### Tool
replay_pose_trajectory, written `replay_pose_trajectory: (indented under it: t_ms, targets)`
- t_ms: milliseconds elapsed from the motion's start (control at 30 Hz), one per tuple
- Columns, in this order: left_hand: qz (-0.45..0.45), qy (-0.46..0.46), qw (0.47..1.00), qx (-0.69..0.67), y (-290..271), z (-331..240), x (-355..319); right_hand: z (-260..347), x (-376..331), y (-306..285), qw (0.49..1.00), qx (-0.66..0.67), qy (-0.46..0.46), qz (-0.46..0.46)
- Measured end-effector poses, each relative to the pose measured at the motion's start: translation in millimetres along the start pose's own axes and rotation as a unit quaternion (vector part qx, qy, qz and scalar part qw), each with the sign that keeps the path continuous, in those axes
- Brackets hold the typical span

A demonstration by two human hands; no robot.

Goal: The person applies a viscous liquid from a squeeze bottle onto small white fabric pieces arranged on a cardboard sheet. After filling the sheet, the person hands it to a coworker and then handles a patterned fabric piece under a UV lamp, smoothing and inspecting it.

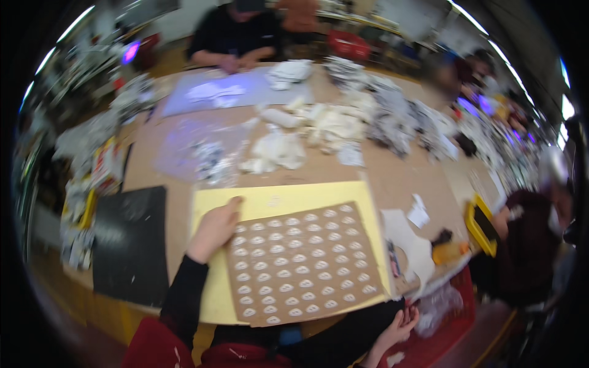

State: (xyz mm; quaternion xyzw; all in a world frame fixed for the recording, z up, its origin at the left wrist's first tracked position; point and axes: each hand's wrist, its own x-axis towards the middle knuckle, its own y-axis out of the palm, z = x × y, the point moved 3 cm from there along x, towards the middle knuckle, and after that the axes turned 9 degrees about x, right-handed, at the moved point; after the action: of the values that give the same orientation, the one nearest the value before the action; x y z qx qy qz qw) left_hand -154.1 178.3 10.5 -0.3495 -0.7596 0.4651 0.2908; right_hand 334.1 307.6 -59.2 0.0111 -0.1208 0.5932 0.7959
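A brown cardboard sheet (pixel 310 284) lies slightly turned in front of me, with rows of small white cloud-shaped pieces on it. It rests on a larger pale yellow board (pixel 211 288). My left hand (pixel 215 230) lies on the yellow board, at the upper left corner of the cardboard, fingers stretched forward. Its fingertips point away from me, and nothing shows in the hand. Low at the right, off the table's near edge, is my right hand (pixel 397 330), palm partly up. Its fingers are loosely bent and apart, with nothing visible in them.
A black mat (pixel 130 242) lies left of the yellow board. Cream and grey cloth pieces (pixel 334 126) are heaped behind it. White scraps (pixel 412 245) and a yellow-framed item (pixel 480 226) are on the right. A red crate (pixel 451 337) stands below; several people work around.
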Motion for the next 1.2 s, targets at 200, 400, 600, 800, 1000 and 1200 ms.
replay_pose_trajectory:
  t_ms: [200, 400, 600, 800, 1000, 1200]
  targets:
    - [0.049, 0.038, 0.998, -0.001, 4, 7, 1, 38, 46, -24, 0.985, 0.060, -0.127, -0.105]
    - [0.021, 0.015, 0.993, -0.114, -32, -7, -8, 71, 139, -56, 0.971, 0.055, -0.189, -0.138]
    - [-0.023, 0.036, 0.991, -0.130, -81, -37, -17, 43, 251, -62, 0.977, -0.012, -0.188, -0.102]
    - [-0.031, 0.068, 0.982, -0.175, -86, -57, -6, -30, 379, -149, 0.981, -0.064, -0.031, -0.180]
    - [-0.005, 0.061, 0.990, -0.130, -78, -22, 16, -44, 378, -159, 0.954, 0.100, -0.005, -0.282]
    - [0.011, 0.060, 0.990, -0.126, -78, -45, 24, 18, 310, -224, 0.802, -0.043, -0.231, -0.549]
